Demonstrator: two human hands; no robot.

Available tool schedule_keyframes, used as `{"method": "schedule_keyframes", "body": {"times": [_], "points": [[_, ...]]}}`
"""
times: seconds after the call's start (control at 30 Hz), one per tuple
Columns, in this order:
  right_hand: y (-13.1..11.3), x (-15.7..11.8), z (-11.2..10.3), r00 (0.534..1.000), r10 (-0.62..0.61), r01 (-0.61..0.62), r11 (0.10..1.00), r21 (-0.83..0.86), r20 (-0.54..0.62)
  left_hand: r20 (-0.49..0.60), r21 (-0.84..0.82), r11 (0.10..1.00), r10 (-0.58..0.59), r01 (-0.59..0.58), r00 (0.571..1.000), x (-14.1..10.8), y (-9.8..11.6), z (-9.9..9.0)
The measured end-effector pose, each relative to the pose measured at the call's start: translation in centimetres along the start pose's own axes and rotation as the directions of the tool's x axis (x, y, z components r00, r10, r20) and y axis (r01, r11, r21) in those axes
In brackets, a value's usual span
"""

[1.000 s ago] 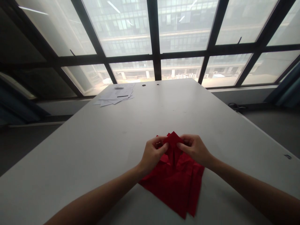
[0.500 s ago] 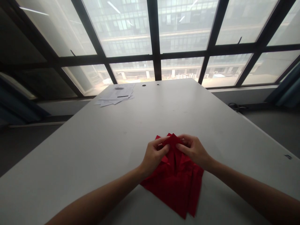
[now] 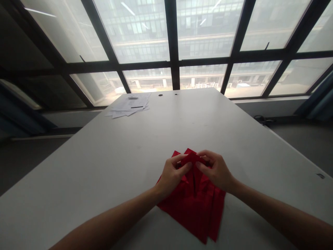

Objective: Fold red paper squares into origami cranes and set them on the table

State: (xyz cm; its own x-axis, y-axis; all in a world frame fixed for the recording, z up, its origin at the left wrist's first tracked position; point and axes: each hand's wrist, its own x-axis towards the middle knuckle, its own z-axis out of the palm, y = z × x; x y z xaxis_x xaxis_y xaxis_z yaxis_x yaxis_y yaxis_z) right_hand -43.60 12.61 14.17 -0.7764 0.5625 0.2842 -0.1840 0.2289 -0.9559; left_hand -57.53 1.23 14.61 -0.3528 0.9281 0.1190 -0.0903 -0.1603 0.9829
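Red folded sheet (image 3: 191,211), upper edges hidden behind hands (image 3: 194,173)

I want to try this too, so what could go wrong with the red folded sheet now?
The left hand and right hand pinch the upper part of the red folded sheet with their thumbs close together, so pulling unevenly might bend it crooked or strain it. The two long points nearest the person lie side by side, not lined up, so pressing down there could set an uneven crease.
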Motion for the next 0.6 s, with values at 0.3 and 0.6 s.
{"method": "schedule_keyframes", "body": {"times": [0.3, 0.6], "points": [[-0.36, -0.49, -0.21, 0.984, -0.167, 0.160, 0.982, -0.101, -0.065, 0.033, 0.010, 0.981, 0.195, -0.196, 0.980, -0.50, -0.53, -0.32], [-0.30, -0.49, -0.49, 0.971, -0.194, 0.163, 0.965, -0.204, -0.142, 0.139, -0.320, 0.947, 0.015, 0.031, 0.990, -0.45, -0.30, -0.29]]}}
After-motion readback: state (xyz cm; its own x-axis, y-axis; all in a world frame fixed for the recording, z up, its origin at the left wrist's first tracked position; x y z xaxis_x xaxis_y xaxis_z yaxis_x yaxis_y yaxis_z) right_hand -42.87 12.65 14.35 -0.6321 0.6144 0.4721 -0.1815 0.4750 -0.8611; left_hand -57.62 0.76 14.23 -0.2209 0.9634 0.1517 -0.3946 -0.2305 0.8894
